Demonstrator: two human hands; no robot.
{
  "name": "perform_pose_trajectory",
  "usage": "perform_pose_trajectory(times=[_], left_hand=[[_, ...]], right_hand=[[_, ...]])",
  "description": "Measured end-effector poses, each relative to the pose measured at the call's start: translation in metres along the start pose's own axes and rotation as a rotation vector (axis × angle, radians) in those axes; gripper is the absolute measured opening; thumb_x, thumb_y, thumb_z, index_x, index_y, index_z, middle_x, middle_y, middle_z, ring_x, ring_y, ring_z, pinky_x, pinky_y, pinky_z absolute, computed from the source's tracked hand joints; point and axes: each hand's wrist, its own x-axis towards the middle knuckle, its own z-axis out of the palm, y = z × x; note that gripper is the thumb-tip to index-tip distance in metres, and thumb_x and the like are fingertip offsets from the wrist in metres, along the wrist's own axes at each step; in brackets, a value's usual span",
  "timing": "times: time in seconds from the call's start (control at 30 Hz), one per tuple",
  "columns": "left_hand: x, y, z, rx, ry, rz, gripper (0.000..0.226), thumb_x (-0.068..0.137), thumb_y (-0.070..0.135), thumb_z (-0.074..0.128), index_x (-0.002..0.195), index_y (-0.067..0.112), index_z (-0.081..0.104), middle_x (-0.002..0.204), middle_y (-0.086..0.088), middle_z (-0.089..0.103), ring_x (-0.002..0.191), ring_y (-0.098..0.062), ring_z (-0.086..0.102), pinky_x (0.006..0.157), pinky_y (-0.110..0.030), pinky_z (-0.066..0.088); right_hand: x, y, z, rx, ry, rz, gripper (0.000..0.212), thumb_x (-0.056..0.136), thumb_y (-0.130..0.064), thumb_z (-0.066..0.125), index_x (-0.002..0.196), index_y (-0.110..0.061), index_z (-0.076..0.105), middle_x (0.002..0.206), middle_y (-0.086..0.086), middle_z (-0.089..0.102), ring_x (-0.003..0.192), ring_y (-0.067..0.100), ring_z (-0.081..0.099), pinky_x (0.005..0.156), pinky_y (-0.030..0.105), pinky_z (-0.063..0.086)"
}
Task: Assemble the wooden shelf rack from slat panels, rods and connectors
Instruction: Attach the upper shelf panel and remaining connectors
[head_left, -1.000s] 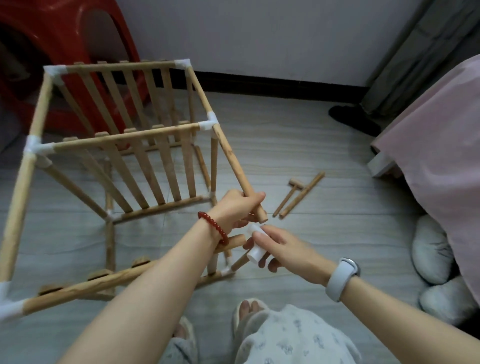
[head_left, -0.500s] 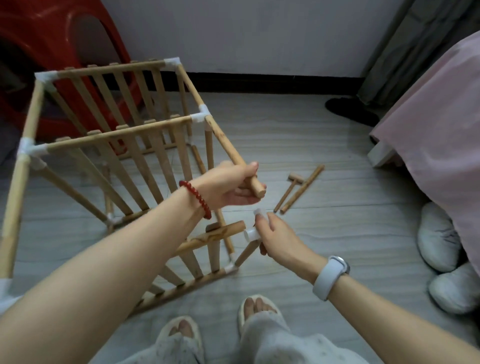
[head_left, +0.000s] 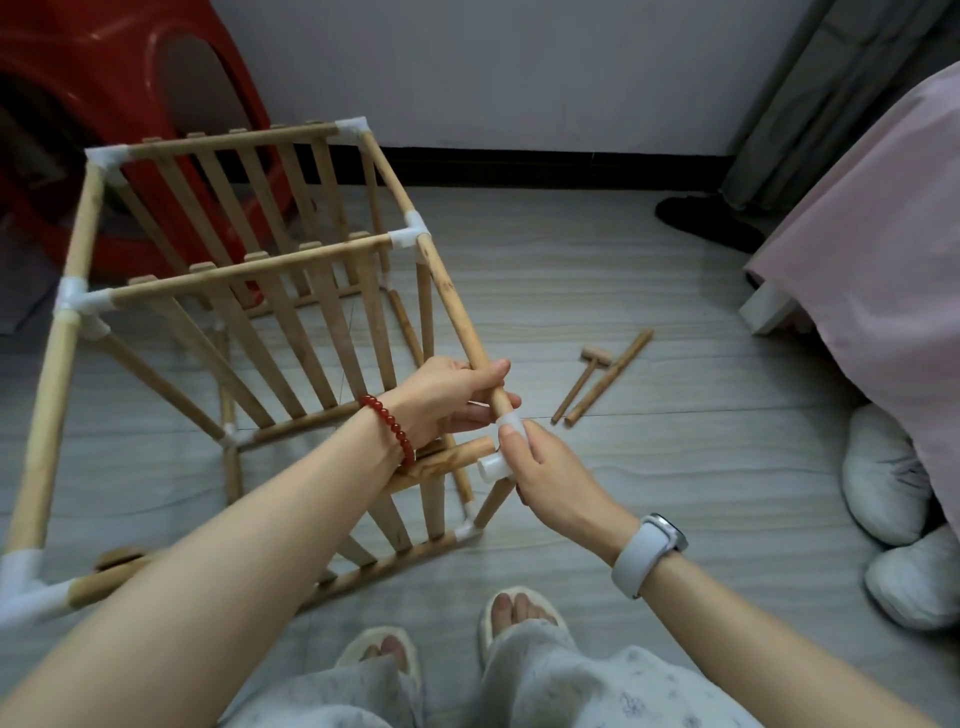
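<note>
Left hand (head_left: 447, 397) grips the rod (head_left: 457, 317) near its free end. Right hand (head_left: 545, 470) grasps the white connector (head_left: 496, 465), its socket seated on the rod tip.

head cam, downward-fwd, close, edges prob. warped

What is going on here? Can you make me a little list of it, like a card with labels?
Being built: wooden slatted shelf rack, lying tilted on the grey floor
Left hand: grips a round wooden rod
Right hand: holds a white plastic connector at that rod's end
Spare parts: small wooden mallet and loose wooden stick, side by side on the floor
Behind rack: red plastic stool
</note>
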Motion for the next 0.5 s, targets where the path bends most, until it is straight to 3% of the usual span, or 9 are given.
perform_pose_trajectory(times=[0.13, 0.27, 0.4, 0.5], left_hand=[[0.003, -0.001, -0.002, -0.038, -0.017, -0.037, 0.028, 0.089, 0.037, 0.062, 0.097, 0.01, 0.06, 0.088, -0.004, 0.075, 0.078, -0.014, 0.072, 0.07, -0.023, 0.055], [0.005, 0.005, -0.003, -0.12, -0.089, -0.081, 0.025, 0.088, 0.033, 0.063, 0.096, 0.008, 0.06, 0.091, -0.009, 0.074, 0.081, -0.018, 0.072, 0.065, -0.025, 0.057], [0.009, 0.009, -0.001, -0.002, -0.079, -0.077, 0.027, 0.088, 0.038, 0.062, 0.097, 0.012, 0.061, 0.093, -0.003, 0.075, 0.085, -0.013, 0.071, 0.094, -0.036, 0.048], [0.007, 0.004, -0.002, 0.032, -0.092, -0.088, 0.029, 0.087, 0.04, 0.063, 0.099, 0.013, 0.06, 0.093, -0.001, 0.075, 0.081, -0.013, 0.072, 0.085, -0.034, 0.052]], right_hand=[[0.002, -0.002, -0.001, 0.021, 0.0, -0.012, 0.033, 0.1, -0.036, 0.03, 0.071, -0.028, 0.043, 0.064, -0.012, 0.046, 0.058, 0.003, 0.045, 0.056, 0.02, 0.032], [0.004, 0.0, -0.007, 0.048, -0.024, 0.012, 0.036, 0.1, -0.038, 0.029, 0.07, -0.023, 0.042, 0.064, -0.01, 0.044, 0.059, 0.007, 0.043, 0.058, 0.023, 0.034], [0.006, 0.005, -0.008, 0.05, 0.005, 0.015, 0.037, 0.099, -0.041, 0.03, 0.071, -0.021, 0.042, 0.065, -0.007, 0.044, 0.061, 0.012, 0.043, 0.061, 0.028, 0.035], [0.007, 0.008, -0.005, 0.047, 0.019, -0.008, 0.035, 0.099, -0.043, 0.03, 0.071, -0.027, 0.045, 0.065, -0.012, 0.047, 0.061, 0.007, 0.046, 0.061, 0.026, 0.036]])
